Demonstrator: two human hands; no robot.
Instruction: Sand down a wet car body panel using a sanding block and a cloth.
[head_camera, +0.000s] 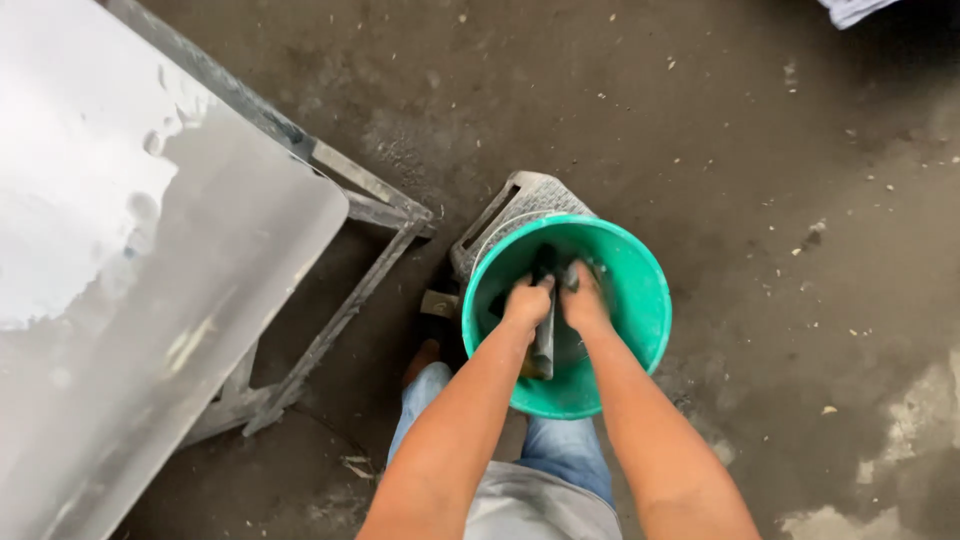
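Observation:
A green plastic bucket (640, 300) rests on a grey stool (525, 200) in front of me. Both my hands are down inside it. My left hand (527, 302) is closed around a dark wet cloth (545, 340), part of which hangs down toward the bucket's near side. My right hand (582, 300) grips the same dark cloth right beside the left. The bucket's bottom and any water in it are mostly hidden by my hands and the cloth.
A large shiny metal sheet (130, 270) lies on a metal frame (370, 200) at the left. The floor (780, 200) is dark, wet concrete with small debris. My jeans-clad legs (560, 450) are below the bucket.

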